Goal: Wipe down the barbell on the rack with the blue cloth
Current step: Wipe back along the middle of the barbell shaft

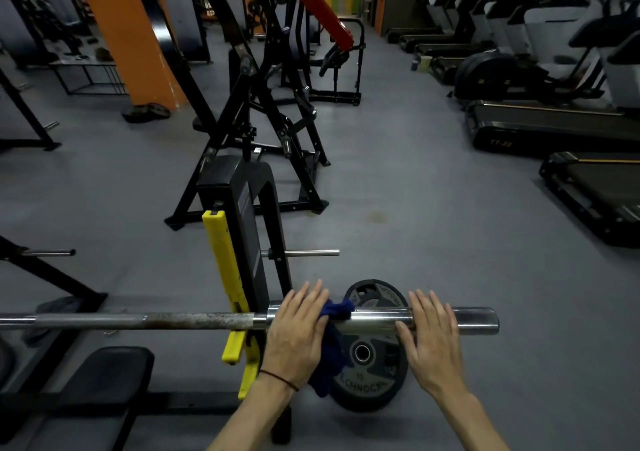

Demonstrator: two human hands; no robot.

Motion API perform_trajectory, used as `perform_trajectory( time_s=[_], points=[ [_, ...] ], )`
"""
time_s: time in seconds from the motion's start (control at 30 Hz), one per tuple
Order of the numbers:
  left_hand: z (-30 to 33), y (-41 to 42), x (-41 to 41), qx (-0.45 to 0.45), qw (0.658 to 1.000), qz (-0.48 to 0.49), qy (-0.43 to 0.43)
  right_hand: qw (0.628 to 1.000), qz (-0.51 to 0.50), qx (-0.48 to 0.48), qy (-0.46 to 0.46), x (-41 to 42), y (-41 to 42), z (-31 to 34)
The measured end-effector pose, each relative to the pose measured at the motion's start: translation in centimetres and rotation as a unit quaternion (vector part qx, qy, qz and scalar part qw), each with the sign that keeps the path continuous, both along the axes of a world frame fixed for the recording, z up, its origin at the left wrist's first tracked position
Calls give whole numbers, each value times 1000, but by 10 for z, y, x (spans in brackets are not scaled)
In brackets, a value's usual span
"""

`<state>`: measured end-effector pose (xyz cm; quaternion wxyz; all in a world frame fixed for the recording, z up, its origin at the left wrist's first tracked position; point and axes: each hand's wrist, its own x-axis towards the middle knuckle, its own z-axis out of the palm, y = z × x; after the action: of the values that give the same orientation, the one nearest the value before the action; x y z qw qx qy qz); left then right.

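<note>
Grey gym flooring lay below the barbell [207, 320] on its rack [227, 260]. Flat-fingered, the left hand [294, 332] pressed the limp blue cloth [337, 312] onto the heavy, probably slick sleeve; the right hand [429, 336] rested open there too.

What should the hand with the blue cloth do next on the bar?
Probably slide the left hand and blue cloth along the barbell toward the right hand, since the cloth sits at the sleeve's inner end, with the shiny sleeve stretching onward.
</note>
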<state>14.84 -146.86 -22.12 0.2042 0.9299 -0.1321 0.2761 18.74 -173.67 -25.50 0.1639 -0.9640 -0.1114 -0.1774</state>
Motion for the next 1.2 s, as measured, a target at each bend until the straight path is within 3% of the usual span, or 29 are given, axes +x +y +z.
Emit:
perform_trajectory(
  time_s=[0.23,0.4,0.7,0.93,1.03,1.2],
  points=[
    [16,87,-31,-89,993,72,-29,1000,-14,-3,0,1,1,-3],
    [22,133,-52,-76,983,145,-81,1000,-20,1,4,0,4,-2],
    [42,173,-37,-100,966,224,-77,999,-41,-4,9,-2,11,2],
    [19,204,-25,-20,960,277,35,999,-50,-2,0,-3,14,1],
    [-1,204,-30,27,958,276,68,999,-55,2,-4,-3,16,0],
    [-3,170,-29,57,983,168,49,998,-67,-13,-2,-2,16,-3]
  ],
)
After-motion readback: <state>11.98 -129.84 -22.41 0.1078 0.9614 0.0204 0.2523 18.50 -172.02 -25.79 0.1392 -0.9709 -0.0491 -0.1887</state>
